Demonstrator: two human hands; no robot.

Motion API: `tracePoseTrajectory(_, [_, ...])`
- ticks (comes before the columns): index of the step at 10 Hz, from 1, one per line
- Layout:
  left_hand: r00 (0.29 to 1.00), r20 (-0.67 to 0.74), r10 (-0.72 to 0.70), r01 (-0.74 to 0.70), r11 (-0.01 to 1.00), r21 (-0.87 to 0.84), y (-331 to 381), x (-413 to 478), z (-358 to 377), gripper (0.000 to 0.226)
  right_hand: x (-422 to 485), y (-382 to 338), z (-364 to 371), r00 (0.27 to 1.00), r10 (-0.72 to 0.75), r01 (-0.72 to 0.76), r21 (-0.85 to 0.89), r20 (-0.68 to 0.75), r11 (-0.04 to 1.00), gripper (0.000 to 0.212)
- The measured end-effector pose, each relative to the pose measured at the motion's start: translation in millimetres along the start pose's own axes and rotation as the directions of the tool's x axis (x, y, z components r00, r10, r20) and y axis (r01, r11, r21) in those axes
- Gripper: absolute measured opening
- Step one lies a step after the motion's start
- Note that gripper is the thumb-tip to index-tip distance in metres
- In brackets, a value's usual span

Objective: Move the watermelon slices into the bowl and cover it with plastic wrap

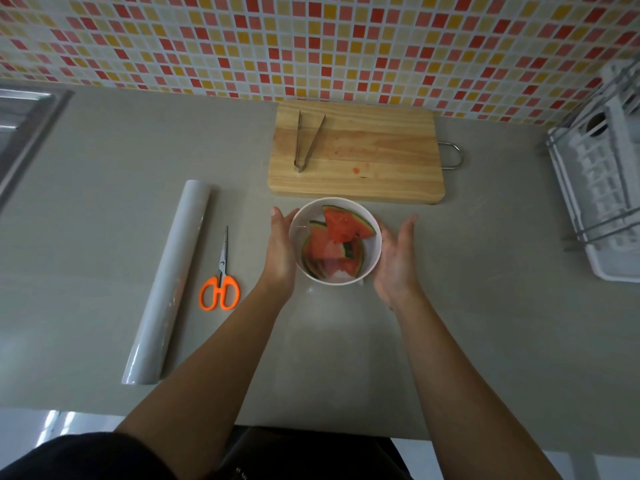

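A white bowl (372, 252) stands on the grey counter and holds several watermelon slices (341, 233). A thin clear film seems to lie over the bowl and spread onto the counter around it. My left hand (281, 252) lies flat against the bowl's left side with straight fingers. My right hand (398, 263) is beside the bowl's right side, palm turned inward, fingers straight; contact with the bowl is unclear. A roll of plastic wrap (169, 282) lies on the counter to the left.
Orange-handled scissors (221, 280) lie between the roll and the bowl. Behind the bowl is a wooden cutting board (374, 157) with metal tongs (306, 142) on it. A white dish rack (602, 188) stands at the right, a sink (20, 129) at the far left.
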State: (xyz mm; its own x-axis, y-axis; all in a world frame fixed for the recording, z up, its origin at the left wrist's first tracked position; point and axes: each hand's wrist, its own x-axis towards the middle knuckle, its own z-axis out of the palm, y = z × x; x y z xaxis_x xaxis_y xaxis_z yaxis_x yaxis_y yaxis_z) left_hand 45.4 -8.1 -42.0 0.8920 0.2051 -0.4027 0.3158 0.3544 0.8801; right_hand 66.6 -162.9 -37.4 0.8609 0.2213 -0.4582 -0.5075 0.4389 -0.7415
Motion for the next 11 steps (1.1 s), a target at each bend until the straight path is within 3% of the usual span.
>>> tracePoseTrajectory(3, [0.999,-0.042,-0.026,0.023,0.997,-0.070,-8,-2,4,0.058,-3,26,17,0.929,-0.163,0.265,0.290,-0.333,0.920,0.074])
tracePoseTrajectory(4, [1.000,-0.026,-0.017,0.016,0.999,-0.042,-8,-2,1,0.055,-3,28,19,0.872,-0.204,0.303,0.164,-0.444,0.939,0.067])
tracePoseTrajectory(5, [1.000,-0.012,-0.007,0.007,1.000,0.005,-8,-1,0,0.056,-9,37,29,0.840,-0.246,0.277,-0.007,-0.484,0.961,0.059])
tracePoseTrajectory(7, [1.000,0.014,0.025,-0.024,0.998,-0.057,-11,-6,4,0.055,-14,39,28,0.909,-0.200,0.286,0.199,-0.367,0.937,0.053])
tracePoseTrajectory(8, [0.999,0.014,0.033,-0.032,0.998,-0.059,-10,-7,2,0.056,-11,37,24,0.908,-0.200,0.302,0.243,-0.369,0.922,0.057])
tracePoseTrajectory(9, [1.000,0.003,0.013,-0.013,0.998,0.062,-10,-8,-1,0.057,-10,41,23,0.891,-0.216,0.256,0.048,-0.399,0.966,0.062])
tracePoseTrajectory(11, [0.998,-0.016,0.062,-0.056,0.967,0.249,9,-7,-11,0.062,-11,9,3,0.843,-0.410,0.318,-0.290,-0.350,0.903,0.055])
